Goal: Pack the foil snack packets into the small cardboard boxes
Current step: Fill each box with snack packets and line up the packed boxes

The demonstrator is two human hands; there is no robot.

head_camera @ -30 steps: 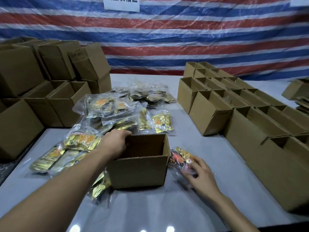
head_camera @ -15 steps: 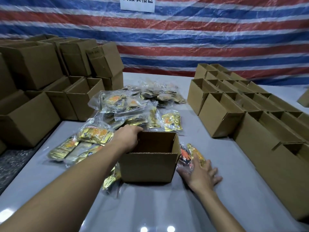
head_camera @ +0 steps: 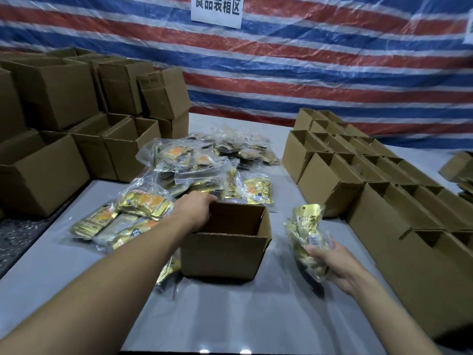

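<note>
The table (head_camera: 230, 316) is carrying stacked boxes (head_camera: 51, 93) at its left edge and rows of open small boxes (head_camera: 330, 185) along its right edge, with a heap of bagged foil snack packets (head_camera: 204, 165) lying down its middle. Near the front edge one open box (head_camera: 222, 254) is standing upright, and the left hand (head_camera: 197, 208) is gripping its far left corner. Just right of that box, the right hand (head_camera: 335, 265) is holding a clear bag of gold packets (head_camera: 307, 226) raised off the table.

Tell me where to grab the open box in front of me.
On the open box, probably the right wall, fingers hooked over its bare rim from the right: the top is open and the left hand grips the far-left corner.
</note>
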